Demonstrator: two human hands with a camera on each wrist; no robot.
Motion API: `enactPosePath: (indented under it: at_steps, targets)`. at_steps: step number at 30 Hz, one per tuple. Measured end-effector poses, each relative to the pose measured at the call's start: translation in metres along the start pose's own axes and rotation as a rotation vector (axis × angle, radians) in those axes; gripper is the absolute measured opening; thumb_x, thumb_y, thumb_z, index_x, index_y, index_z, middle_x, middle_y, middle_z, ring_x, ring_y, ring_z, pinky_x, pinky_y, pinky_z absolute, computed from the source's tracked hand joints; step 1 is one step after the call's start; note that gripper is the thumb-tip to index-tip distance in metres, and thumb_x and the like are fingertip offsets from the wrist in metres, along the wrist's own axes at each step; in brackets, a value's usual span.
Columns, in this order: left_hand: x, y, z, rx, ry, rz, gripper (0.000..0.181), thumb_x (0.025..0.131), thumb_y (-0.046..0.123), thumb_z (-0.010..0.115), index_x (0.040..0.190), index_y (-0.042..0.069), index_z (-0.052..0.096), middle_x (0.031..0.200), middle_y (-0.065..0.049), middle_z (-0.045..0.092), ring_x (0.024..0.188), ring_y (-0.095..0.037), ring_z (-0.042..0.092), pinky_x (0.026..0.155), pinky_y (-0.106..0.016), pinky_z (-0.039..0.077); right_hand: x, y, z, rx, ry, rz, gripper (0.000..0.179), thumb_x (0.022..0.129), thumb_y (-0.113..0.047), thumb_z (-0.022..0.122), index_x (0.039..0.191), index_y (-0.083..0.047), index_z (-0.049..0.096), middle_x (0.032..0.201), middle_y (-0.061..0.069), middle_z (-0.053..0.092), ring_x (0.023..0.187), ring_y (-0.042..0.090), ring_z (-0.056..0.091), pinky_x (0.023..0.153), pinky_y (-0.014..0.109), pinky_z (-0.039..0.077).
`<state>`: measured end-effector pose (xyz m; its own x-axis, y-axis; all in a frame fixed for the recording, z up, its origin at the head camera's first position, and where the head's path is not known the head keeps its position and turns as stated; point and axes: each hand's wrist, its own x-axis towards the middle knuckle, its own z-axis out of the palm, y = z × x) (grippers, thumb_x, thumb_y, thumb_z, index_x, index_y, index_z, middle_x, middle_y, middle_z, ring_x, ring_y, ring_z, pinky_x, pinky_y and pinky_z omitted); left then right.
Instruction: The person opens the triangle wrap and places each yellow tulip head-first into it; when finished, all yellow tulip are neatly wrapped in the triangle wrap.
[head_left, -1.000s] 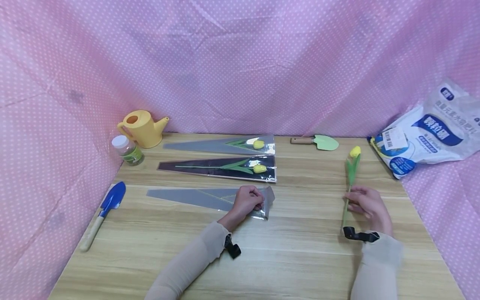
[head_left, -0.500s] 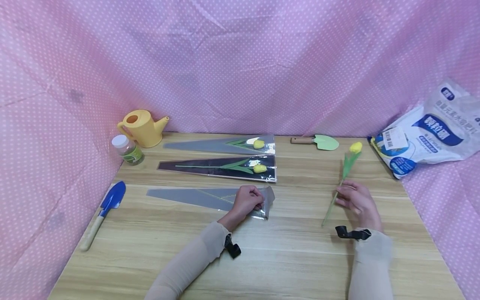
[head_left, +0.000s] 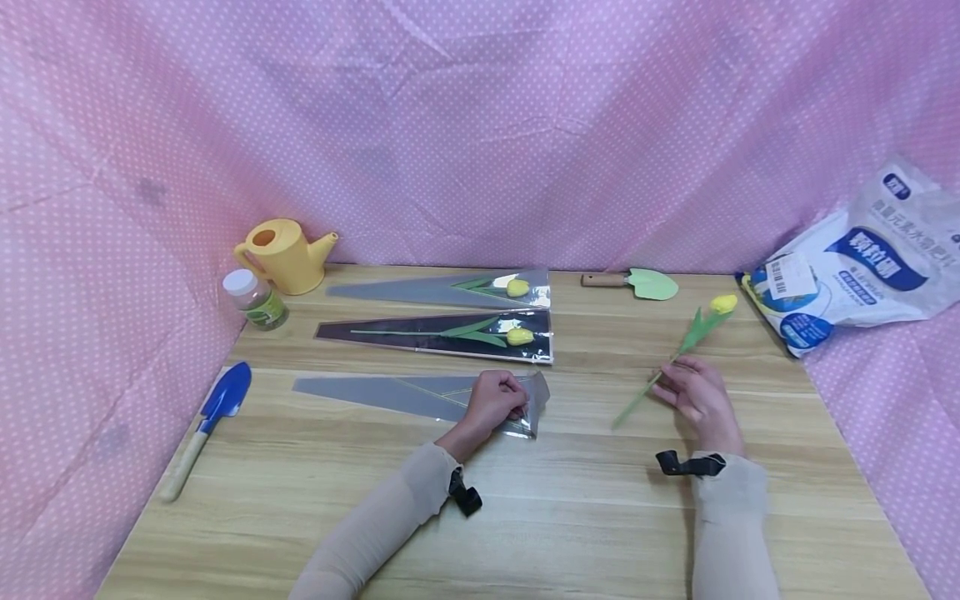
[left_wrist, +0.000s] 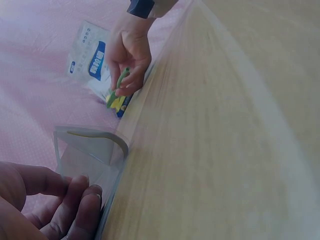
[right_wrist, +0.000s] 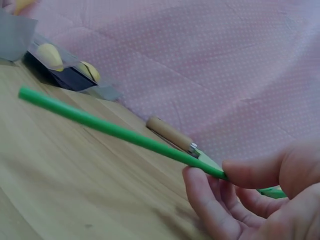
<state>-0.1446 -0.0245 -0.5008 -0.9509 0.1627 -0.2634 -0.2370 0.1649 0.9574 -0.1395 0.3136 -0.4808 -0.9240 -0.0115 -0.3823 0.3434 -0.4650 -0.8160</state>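
My right hand (head_left: 699, 402) pinches the green stem of a yellow tulip (head_left: 697, 331) between thumb and fingers. Its bloom leans to the upper right, and the bare stem end (right_wrist: 75, 114) points left toward the sleeves. At the middle of the table, my left hand (head_left: 495, 407) pinches the wide end of a grey flower sleeve (head_left: 390, 393). In the left wrist view, the mouth of that sleeve (left_wrist: 95, 145) bulges apart beyond the fingertips. Behind it lie a black sleeve (head_left: 390, 330) and another grey sleeve (head_left: 390, 291), each with a yellow tulip inside.
A yellow watering can (head_left: 288, 258) and a white-capped jar (head_left: 257, 302) stand at the back left. A blue trowel (head_left: 225, 396) lies at the left edge. The green trowel (head_left: 651, 284) lies at the back. A white printed bag (head_left: 855, 267) leans at the right.
My right hand has moved left with the tulip, and the stem has swung from nearly upright to slanted, its lower end now farther left. The left hand has stayed at the sleeve.
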Motion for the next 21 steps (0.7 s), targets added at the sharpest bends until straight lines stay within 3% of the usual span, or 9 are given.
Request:
enactPosePath:
  at_steps: [8, 21]
  targets:
    - [0.001, 0.000, 0.000, 0.001, 0.000, -0.010, 0.007, 0.080, -0.005, 0.065, 0.076, 0.000, 0.067, 0.067, -0.013, 0.072, 0.051, -0.008, 0.061, 0.049, -0.020, 0.051, 0.002, 0.001, 0.010, 0.020, 0.050, 0.029, 0.012, 0.102, 0.000, 0.049, 0.110, -0.008, 0.045, 0.091, -0.001, 0.065, 0.087, 0.013, 0.068, 0.079, 0.031, 0.061]
    - [0.001, -0.001, 0.001, 0.003, 0.001, 0.002, 0.007, 0.079, -0.005, 0.065, 0.076, 0.001, 0.066, 0.065, -0.011, 0.071, 0.051, -0.007, 0.060, 0.048, -0.019, 0.050, 0.005, 0.009, 0.023, 0.142, 0.071, -0.025, 0.013, 0.101, 0.004, 0.048, 0.093, -0.007, 0.047, 0.084, 0.003, 0.069, 0.084, 0.014, 0.070, 0.078, 0.032, 0.062]
